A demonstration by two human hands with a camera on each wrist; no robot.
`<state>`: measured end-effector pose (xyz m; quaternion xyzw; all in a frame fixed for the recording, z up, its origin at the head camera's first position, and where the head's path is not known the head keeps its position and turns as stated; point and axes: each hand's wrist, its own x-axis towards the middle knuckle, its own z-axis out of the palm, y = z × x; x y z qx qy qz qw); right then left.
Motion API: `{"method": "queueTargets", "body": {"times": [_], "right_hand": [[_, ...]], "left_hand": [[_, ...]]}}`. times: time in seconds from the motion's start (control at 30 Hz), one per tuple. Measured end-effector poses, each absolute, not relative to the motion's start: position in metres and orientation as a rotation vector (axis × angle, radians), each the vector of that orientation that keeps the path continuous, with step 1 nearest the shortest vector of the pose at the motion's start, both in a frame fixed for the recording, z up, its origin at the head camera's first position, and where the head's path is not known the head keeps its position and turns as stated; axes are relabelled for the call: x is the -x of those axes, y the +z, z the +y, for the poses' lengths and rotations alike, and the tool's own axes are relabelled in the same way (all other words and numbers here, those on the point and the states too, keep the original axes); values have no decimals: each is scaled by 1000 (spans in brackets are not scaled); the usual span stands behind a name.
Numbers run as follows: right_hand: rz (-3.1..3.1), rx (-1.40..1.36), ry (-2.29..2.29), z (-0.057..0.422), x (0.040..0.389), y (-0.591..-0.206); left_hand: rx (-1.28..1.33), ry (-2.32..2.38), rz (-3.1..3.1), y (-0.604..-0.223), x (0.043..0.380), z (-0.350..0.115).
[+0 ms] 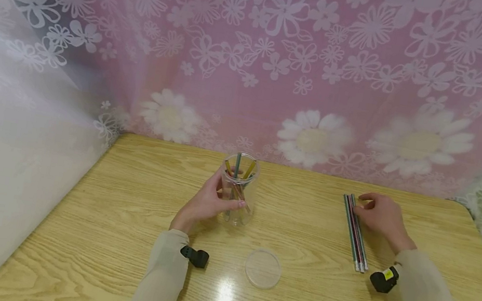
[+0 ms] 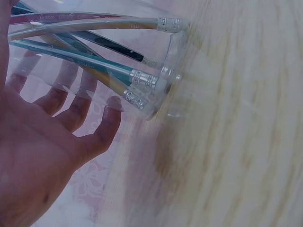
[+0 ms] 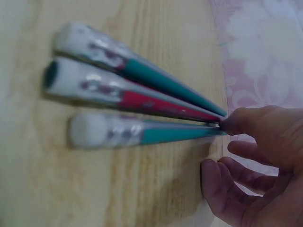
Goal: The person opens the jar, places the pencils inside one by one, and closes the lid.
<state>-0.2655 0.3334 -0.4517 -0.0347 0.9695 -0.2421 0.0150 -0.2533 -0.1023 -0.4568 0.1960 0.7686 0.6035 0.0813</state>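
A clear jar [image 1: 247, 209] stands on the table with several pencils [image 1: 237, 167] leaning inside it. My left hand [image 1: 206, 202] grips the jar from its left side, thumb across the front. In the left wrist view, the pencils' eraser ends [image 2: 144, 80] rest at the jar's bottom, and my left hand [image 2: 52, 137] curves round the clear wall. At the right, a row of loose pencils [image 1: 354, 234], green and red, lies on the table. My right hand [image 1: 381, 216] is beside their far ends. Its thumb touches the red pencil [image 3: 156, 105]; the other fingers bend loosely, apart from the pencils.
A round clear lid [image 1: 263, 268] lies flat on the wood-grain table [image 1: 296, 217], in front of the jar and to its right. Behind the table's far edge hangs a pink flowered curtain [image 1: 242, 82], with pale sheets at both sides.
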Motion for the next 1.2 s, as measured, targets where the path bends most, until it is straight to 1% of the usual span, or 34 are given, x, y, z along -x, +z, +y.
{"method": "queueTargets", "body": {"times": [0.13, 0.57, 0.93, 1.2], "right_hand": [[2975, 130, -740, 334, 268, -448], [2819, 76, -834, 336, 273, -443], [2800, -23, -974, 338, 267, -446], [2795, -43, -1032, 344, 266, -448]], "left_hand": [[-583, 1812, 2289, -456, 252, -102], [-580, 1825, 2271, -455, 251, -101], [-583, 1824, 2277, -456, 253, -101], [-573, 1819, 2279, -456, 251, -102]]}}
